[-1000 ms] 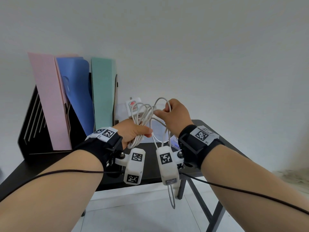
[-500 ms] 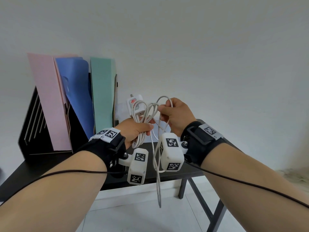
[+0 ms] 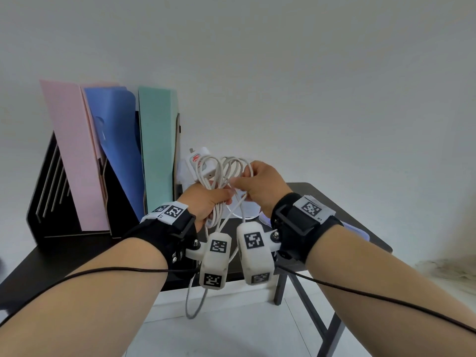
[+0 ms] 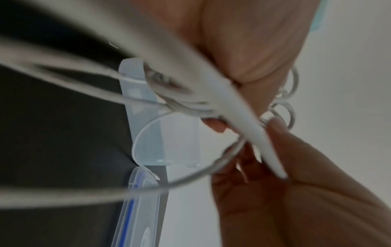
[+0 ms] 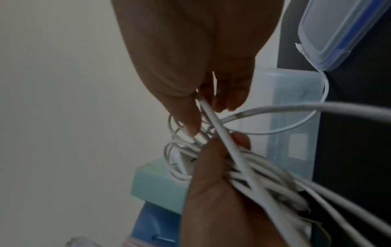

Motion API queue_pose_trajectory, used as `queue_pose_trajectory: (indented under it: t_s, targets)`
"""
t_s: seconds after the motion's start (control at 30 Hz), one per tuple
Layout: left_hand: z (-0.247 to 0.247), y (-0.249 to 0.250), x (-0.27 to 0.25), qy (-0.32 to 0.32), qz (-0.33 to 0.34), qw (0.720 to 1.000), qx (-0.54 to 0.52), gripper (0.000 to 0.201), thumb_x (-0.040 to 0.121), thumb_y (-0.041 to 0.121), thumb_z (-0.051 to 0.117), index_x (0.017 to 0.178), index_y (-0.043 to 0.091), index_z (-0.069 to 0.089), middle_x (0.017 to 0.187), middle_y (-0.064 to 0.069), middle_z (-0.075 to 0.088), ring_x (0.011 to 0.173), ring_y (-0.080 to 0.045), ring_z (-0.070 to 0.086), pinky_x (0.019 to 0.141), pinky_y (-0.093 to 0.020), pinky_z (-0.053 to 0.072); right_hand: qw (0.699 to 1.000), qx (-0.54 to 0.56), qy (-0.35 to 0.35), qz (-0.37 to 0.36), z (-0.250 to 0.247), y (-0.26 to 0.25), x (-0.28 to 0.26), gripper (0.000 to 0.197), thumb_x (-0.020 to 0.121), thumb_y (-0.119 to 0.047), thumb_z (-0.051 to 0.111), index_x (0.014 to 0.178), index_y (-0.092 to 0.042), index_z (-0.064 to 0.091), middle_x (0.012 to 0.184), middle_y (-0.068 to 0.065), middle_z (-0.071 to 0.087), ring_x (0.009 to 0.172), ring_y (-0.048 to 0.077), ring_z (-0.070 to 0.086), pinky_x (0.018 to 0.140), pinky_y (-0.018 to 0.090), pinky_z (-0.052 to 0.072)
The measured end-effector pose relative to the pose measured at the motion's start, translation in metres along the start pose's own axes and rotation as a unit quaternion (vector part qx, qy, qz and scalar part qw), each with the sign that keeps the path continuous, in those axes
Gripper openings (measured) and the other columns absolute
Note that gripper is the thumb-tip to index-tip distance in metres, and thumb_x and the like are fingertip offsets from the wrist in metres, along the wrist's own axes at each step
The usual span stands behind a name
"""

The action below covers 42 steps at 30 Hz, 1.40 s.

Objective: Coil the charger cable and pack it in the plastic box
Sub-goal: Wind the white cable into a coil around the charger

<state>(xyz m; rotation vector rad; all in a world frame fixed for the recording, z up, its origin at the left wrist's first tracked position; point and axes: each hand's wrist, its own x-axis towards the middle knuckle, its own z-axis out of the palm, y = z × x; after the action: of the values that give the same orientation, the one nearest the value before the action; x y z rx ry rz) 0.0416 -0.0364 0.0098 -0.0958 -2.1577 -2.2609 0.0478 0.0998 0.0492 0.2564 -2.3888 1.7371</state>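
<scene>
Left hand (image 3: 206, 202) is clamped around the bundled loops of the charger cable (image 3: 221, 173), acting as the anchor so the coil can't spring apart. Right hand (image 3: 262, 186), right beside it, pinches one strand to lay on the next loop. Both hover above the open plastic box (image 4: 169, 140) on the counter (image 3: 334, 210), so I'd guess it's a short drop in. A tail hangs below the box.
</scene>
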Motion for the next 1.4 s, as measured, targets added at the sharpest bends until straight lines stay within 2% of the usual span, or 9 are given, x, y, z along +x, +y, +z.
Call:
queue_pose_trajectory:
  t_s: [0.13, 0.27, 0.47, 0.6, 0.77, 0.9, 1.0, 1.23, 1.4]
  targets:
    - [-0.001, -0.002, 0.005, 0.021, 0.011, 1.0, 0.008, 0.043, 0.045, 0.038, 0.077, 0.075, 0.006, 0.073, 0.093, -0.023, 0.072, 0.094, -0.041, 0.066, 0.097, -0.055, 0.047, 0.998, -0.03, -0.053, 0.031, 0.001, 0.001, -0.005, 0.035, 0.079, -0.01, 0.071, 0.067, -0.015, 0.038, 0.067, 0.009, 0.055, 0.068, 0.022, 0.056, 0.061, 0.031, 0.048]
    - [-0.001, 0.0, 0.001, 0.026, 0.025, 0.998, 0.046, 0.027, 0.048, 0.042, 0.073, 0.058, 0.018, 0.069, 0.073, -0.017, 0.062, 0.072, -0.03, 0.053, 0.075, -0.041, 0.044, 0.998, -0.065, -0.02, 0.013, -0.001, -0.002, -0.004, 0.034, 0.08, -0.002, 0.063, 0.065, -0.016, 0.036, 0.066, 0.011, 0.054, 0.064, 0.025, 0.055, 0.069, 0.042, 0.053]
    - [-0.005, 0.002, 0.004, 0.016, 0.018, 0.997, 0.072, 0.012, 0.073, 0.019, 0.073, 0.081, 0.01, 0.071, 0.083, -0.012, 0.067, 0.079, -0.024, 0.059, 0.085, -0.038, 0.048, 0.993, 0.062, 0.098, 0.006, 0.0, 0.004, -0.003, 0.029, 0.087, 0.002, 0.048, 0.068, -0.016, 0.036, 0.057, 0.003, 0.049, 0.053, 0.019, 0.051, 0.068, 0.038, 0.048]
    - [-0.008, 0.001, 0.008, 0.017, 0.011, 0.996, 0.089, 0.014, 0.076, 0.02, 0.072, 0.073, 0.006, 0.07, 0.067, -0.006, 0.067, 0.074, -0.024, 0.059, 0.078, -0.036, 0.048, 0.99, 0.029, 0.135, -0.022, -0.003, 0.006, -0.001, 0.028, 0.086, -0.005, 0.053, 0.068, -0.018, 0.036, 0.062, 0.004, 0.052, 0.051, 0.013, 0.054, 0.063, 0.033, 0.046]
    - [-0.013, -0.005, 0.007, 0.013, 0.0, 0.999, 0.03, 0.004, 0.083, 0.011, 0.065, 0.079, 0.01, 0.067, 0.063, -0.001, 0.073, 0.084, -0.025, 0.067, 0.092, -0.037, 0.049, 0.989, 0.025, 0.145, -0.023, -0.014, 0.006, 0.002, 0.029, 0.084, -0.009, 0.058, 0.066, -0.018, 0.037, 0.061, 0.003, 0.05, 0.055, 0.017, 0.053, 0.058, 0.033, 0.044]
    - [-0.012, -0.005, 0.006, 0.027, -0.015, 1.0, 0.003, 0.016, 0.088, 0.017, 0.059, 0.075, 0.012, 0.068, 0.048, 0.002, 0.066, 0.055, -0.014, 0.053, 0.054, -0.024, 0.043, 0.986, -0.037, 0.16, -0.039, -0.022, 0.006, 0.003, 0.027, 0.083, -0.01, 0.058, 0.066, -0.02, 0.039, 0.067, 0.001, 0.047, 0.06, 0.018, 0.047, 0.055, 0.025, 0.042]
    - [-0.012, -0.002, 0.008, 0.049, -0.025, 0.998, -0.015, 0.019, 0.089, 0.023, 0.059, 0.075, 0.014, 0.068, 0.044, 0.005, 0.061, 0.04, -0.008, 0.046, 0.044, -0.021, 0.036, 0.992, -0.022, 0.124, -0.029, -0.027, 0.008, 0.002, 0.023, 0.084, -0.007, 0.056, 0.072, -0.024, 0.046, 0.072, -0.003, 0.049, 0.063, 0.015, 0.047, 0.058, 0.023, 0.042]
    - [-0.007, 0.015, 0.007, 0.101, -0.02, 0.988, -0.112, 0.02, 0.088, 0.02, 0.058, 0.069, 0.014, 0.06, 0.039, 0.007, 0.058, 0.047, -0.011, 0.047, 0.052, -0.026, 0.035, 0.997, -0.067, -0.026, 0.006, -0.03, 0.01, -0.011, 0.02, 0.081, 0.0, 0.058, 0.069, -0.015, 0.062, 0.062, -0.002, 0.054, 0.054, 0.01, 0.046, 0.055, 0.019, 0.041]
    - [-0.005, 0.025, 0.005, 0.101, 0.005, 0.984, -0.149, 0.021, 0.089, 0.02, 0.057, 0.069, 0.014, 0.06, 0.041, 0.007, 0.057, 0.051, -0.011, 0.045, 0.052, -0.025, 0.034, 0.99, -0.119, -0.075, 0.026, -0.027, 0.01, -0.017, 0.033, 0.092, -0.033, 0.051, 0.073, -0.011, 0.066, 0.068, 0.0, 0.061, 0.063, 0.013, 0.051, 0.068, 0.025, 0.047]
